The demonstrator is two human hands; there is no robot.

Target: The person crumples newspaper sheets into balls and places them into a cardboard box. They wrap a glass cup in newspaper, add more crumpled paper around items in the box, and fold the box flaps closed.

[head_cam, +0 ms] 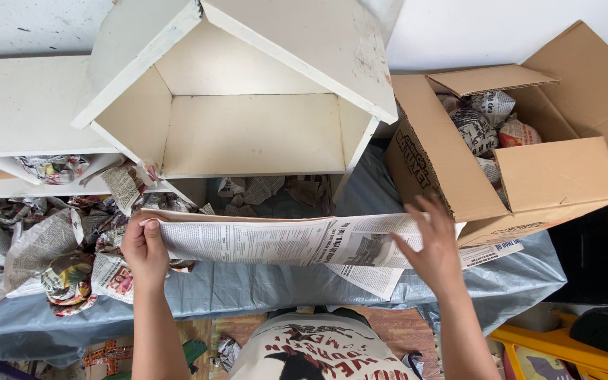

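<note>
Two bare hands in shot, one folded newspaper sheet (297, 241) stretched between them, just in front of the house-shaped white shelf (248, 105). Left hand (145, 250) clamped on the sheet's left end, thumb on top, fingers curled under and out of sight. Right hand (433, 243) laid flat on the right end, fingers spread apart, pressing rather than pinching. A second printed page (371, 276) hanging out below the fold, lower corner drooping onto the grey plastic sheeting (248, 288).

One cardboard box (529, 176) at right, flaps open, touching the sheet's right end; at least four newspaper-wrapped bundles (474, 129) inside, the rest buried behind the front flap, count uncertain. One long white shelf unit (22, 105) at left, cut off by the frame edge, one wrapped bundle (52, 167) tucked inside. Loose crumpled newspaper (36, 246) heaped at left, too tangled to count. More scraps (262, 191) under the house shelf, dim and hard to make out. One yellow plastic piece (557, 348) bottom right, cropped. Printed shirt (318, 352) at bottom centre, partly cut off.
</note>
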